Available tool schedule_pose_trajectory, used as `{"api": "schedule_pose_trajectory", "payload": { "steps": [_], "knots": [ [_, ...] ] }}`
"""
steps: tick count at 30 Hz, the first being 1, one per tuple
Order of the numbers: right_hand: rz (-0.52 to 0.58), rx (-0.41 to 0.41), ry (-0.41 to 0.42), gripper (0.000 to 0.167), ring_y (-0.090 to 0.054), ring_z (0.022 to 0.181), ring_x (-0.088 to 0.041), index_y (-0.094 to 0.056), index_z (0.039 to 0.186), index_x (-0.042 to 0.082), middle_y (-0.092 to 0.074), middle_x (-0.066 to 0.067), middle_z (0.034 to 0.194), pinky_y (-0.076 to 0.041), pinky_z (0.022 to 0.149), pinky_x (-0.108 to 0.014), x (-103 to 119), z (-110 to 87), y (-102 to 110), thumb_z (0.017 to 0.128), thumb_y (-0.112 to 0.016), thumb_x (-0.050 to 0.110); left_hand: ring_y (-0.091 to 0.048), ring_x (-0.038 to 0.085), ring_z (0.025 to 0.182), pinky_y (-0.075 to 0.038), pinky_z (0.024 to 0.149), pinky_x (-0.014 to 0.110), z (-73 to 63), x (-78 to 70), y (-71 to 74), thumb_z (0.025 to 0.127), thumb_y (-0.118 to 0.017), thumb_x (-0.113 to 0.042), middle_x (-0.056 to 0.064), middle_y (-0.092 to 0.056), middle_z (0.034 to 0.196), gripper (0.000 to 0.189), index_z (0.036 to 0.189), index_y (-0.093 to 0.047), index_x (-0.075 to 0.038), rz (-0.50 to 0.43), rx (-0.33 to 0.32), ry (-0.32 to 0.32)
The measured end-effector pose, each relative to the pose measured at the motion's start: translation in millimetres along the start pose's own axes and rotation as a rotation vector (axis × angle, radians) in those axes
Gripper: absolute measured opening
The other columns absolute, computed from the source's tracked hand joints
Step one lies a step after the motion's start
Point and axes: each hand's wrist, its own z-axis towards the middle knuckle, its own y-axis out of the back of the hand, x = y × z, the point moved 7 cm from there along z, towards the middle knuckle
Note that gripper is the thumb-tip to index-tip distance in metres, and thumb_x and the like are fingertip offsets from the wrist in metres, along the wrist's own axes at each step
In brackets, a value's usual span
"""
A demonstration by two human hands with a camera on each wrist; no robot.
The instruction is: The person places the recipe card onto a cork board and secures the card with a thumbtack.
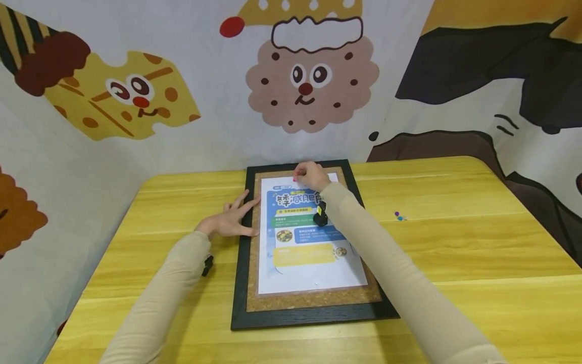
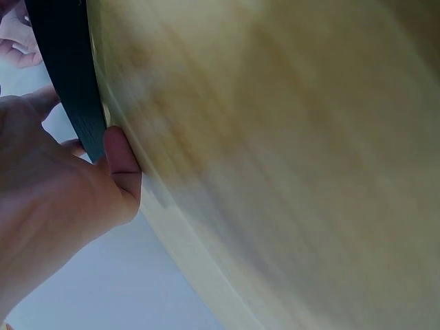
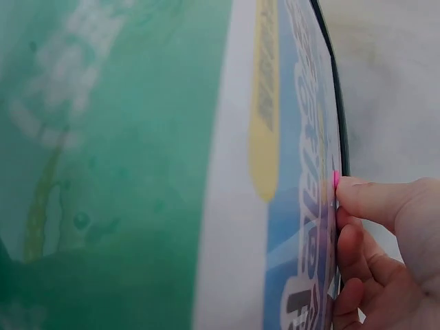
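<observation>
Pink pin point(image 1: 294, 179), pinched in the right hand point(image 1: 313, 176), is near the poster's point(image 1: 313, 280) far edge, beyond the left hand point(image 1: 229, 220) (fingers spread) touching the black frame's point(image 1: 242, 288) left side.

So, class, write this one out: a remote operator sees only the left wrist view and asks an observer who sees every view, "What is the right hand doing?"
Observer: The right hand pinches what looks like a pink pin near the top of the poster.
Operator: Anything small lying on the table?
Observer: Yes, a purple piece and a blue piece, to the right of the black frame.
Operator: What shows between frame and poster?
Observer: A brown, cork-like border.
</observation>
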Motion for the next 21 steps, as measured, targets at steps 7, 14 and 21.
{"api": "schedule_pose_trajectory", "payload": {
  "steps": [7, 14, 21],
  "knots": [
    [-0.011, 0.004, 0.006, 0.004, -0.052, 0.097, -0.021, -0.067, 0.093, 0.013, -0.062, -0.003, 0.101, -0.039, 0.093, -0.040, -0.1, -1.3, -2.4, 0.094, -0.063, 0.012, 0.004, 0.054, 0.135, -0.010, 0.102, 0.071, -0.5, 0.4, -1.6, 0.086, -0.070, -0.040, 0.013, 0.021, 0.158, 0.098, 0.157, -0.007, -0.018, 0.006, 0.002, 0.010],
    [-0.004, 0.051, 0.046, 0.006, -0.054, 0.096, -0.021, -0.067, 0.098, 0.010, -0.062, -0.005, 0.101, -0.042, 0.091, -0.039, -1.3, -7.4, -3.2, 0.095, -0.061, 0.010, 0.000, 0.054, 0.133, -0.012, 0.101, 0.072, -0.8, 1.6, -4.9, 0.085, -0.071, -0.041, 0.013, 0.020, 0.158, 0.098, 0.157, -0.008, -0.018, -0.002, -0.005, 0.001],
    [-0.001, 0.112, 0.115, 0.014, -0.055, 0.099, -0.022, -0.068, 0.107, 0.009, -0.063, -0.006, 0.107, -0.042, 0.093, -0.039, 1.3, -19.8, 6.0, 0.095, -0.061, 0.008, 0.003, 0.054, 0.134, -0.011, 0.101, 0.072, -0.6, 1.5, -2.1, 0.086, -0.071, -0.041, 0.012, 0.021, 0.158, 0.098, 0.157, -0.008, -0.019, 0.005, -0.014, -0.002]
  ]
}}
